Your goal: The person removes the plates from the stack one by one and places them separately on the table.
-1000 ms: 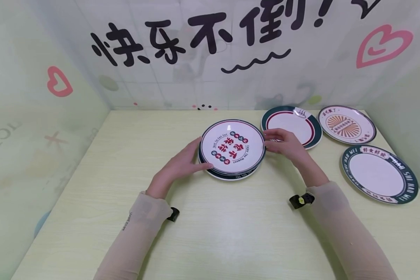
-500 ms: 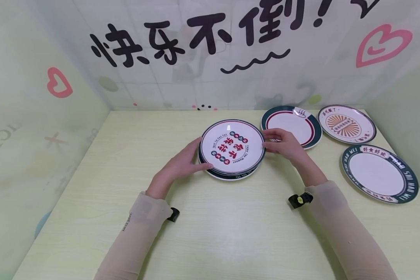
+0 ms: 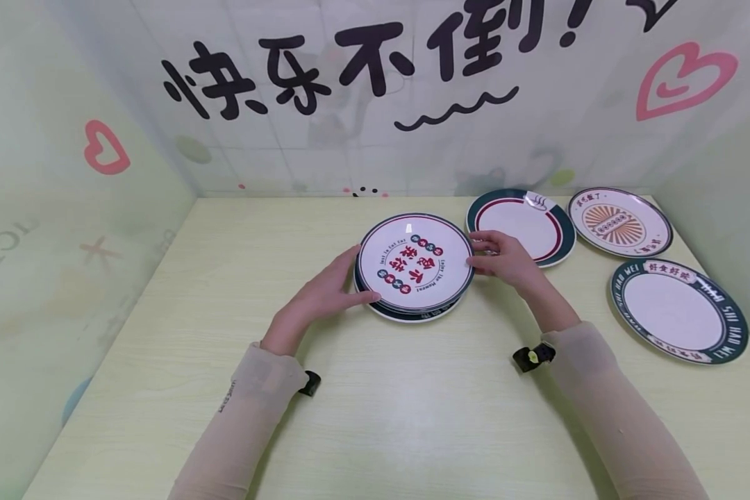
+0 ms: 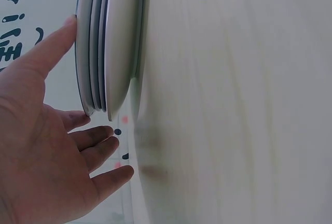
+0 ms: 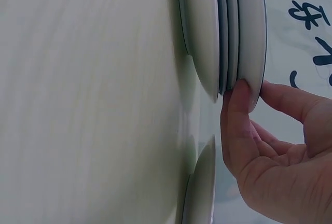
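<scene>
A stack of several plates stands mid-table, topped by a white plate [image 3: 415, 262] with red characters and thin dark rings. Beneath it peeks the dark green rim of a wider bottom plate [image 3: 406, 317]. My left hand [image 3: 326, 286] lies along the stack's left side, thumb against the top plate's rim; in the left wrist view its other fingers [image 4: 96, 136] spread loosely by the edges. At the right side, my right hand [image 3: 506, 262] pinches the top plate's rim. The right wrist view shows its thumb at the rim and fingers [image 5: 241, 105] tucked underneath.
Behind my right hand lies a green-rimmed plate [image 3: 519, 226] with a red ring. Farther right are a plate with an orange sunburst [image 3: 619, 222] and a green-rimmed lettered plate [image 3: 678, 305]. Printed walls [image 3: 350, 160] enclose the table's back and sides.
My right hand has shifted slightly left, its thumb coming a little farther over the top plate's rim. The left hand and the stack stay in place.
</scene>
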{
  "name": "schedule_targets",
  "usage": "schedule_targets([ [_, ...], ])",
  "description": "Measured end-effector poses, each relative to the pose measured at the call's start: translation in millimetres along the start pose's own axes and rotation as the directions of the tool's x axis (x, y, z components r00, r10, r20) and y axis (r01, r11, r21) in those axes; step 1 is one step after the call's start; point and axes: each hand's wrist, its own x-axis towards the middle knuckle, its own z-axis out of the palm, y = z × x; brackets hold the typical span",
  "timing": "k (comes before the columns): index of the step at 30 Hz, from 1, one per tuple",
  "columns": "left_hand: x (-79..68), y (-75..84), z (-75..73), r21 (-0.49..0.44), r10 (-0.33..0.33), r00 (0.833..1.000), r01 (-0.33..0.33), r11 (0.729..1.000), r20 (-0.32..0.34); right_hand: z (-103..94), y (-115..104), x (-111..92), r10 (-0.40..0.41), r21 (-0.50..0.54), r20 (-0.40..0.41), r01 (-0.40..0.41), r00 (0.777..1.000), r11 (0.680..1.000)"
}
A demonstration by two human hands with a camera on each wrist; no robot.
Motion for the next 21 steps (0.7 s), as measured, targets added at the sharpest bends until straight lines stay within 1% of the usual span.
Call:
schedule_targets([
  [7,-1.2,1.6,0.2,-0.004,-0.007,1.0,0.007,1.0,0.0,2.2,-0.5,1.5,0.036,-0.019,-0.019,-0.037,0.999,0.999],
  [12,-1.9,1.8,0.5,-0.001,-0.01,1.0,0.01,1.0,-0.002,3.1,-2.1,1.1,0.052,-0.012,-0.036,-0.053,0.998,0.999],
  [21,1.1,-0.9,2.2,0.009,0.025,1.0,-0.025,1.0,-0.014,0.1,-5.8,-3.1,0.072,0.024,-0.055,-0.071,0.996,0.997],
])
